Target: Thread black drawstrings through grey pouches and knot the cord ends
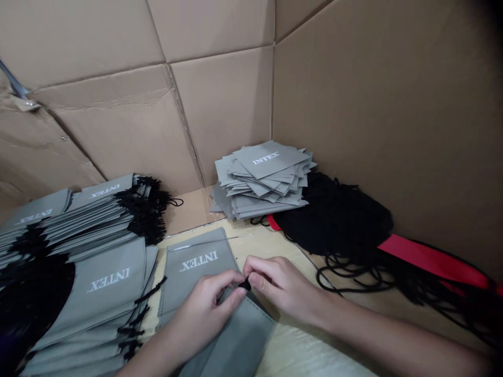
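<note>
our left hand and right hand pinched a black cord end between their fingertips (so small a bit needed both), directly above a grey intex drawstring pouch lying flat on the wooden board.

Packing workshop: cardboard sheets lining the walls, grey drawstring bags in stacks

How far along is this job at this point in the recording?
Done-looking: the stacks of grey INTEX pouches with black cords at the left. In hand: the left hand and right hand pinch a black cord end over another pouch. Left: the loose pouch pile and black cord bundle.
</note>
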A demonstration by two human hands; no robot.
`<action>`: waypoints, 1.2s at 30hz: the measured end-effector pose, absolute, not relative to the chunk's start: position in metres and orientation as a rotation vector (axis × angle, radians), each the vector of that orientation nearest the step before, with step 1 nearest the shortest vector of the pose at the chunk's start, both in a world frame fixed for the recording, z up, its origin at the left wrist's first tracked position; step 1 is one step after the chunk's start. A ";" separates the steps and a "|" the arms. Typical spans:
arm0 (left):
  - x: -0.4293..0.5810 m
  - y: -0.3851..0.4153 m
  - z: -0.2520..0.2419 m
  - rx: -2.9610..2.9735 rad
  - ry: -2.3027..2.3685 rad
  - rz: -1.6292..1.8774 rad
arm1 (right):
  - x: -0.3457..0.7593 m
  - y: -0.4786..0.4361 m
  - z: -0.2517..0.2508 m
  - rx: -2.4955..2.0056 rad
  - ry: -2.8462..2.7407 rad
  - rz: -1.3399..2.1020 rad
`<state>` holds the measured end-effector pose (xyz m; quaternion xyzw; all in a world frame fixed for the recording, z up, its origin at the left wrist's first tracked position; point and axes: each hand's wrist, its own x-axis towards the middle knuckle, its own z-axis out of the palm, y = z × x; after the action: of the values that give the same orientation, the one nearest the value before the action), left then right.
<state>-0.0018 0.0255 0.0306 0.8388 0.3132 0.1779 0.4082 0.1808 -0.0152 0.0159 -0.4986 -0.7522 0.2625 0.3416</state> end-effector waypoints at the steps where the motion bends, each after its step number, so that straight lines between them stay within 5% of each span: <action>1: -0.001 0.026 0.030 2.105 0.786 0.440 | 0.180 -0.015 0.016 -1.308 -1.959 0.699; 18: 0.000 0.030 0.010 1.906 0.876 0.611 | 0.163 -0.012 0.005 -0.890 -0.856 1.773; 30: 0.001 0.022 0.018 2.101 0.900 0.530 | 0.155 -0.017 0.002 -0.862 -0.624 1.632; 36: -0.006 0.033 0.031 1.859 0.862 0.419 | 0.172 -0.014 0.011 -1.177 -1.503 1.033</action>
<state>-0.0062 0.0327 0.0313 0.7690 0.3568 0.1733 0.5013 0.1719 -0.0141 0.0114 -0.4797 -0.6124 0.4209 0.4665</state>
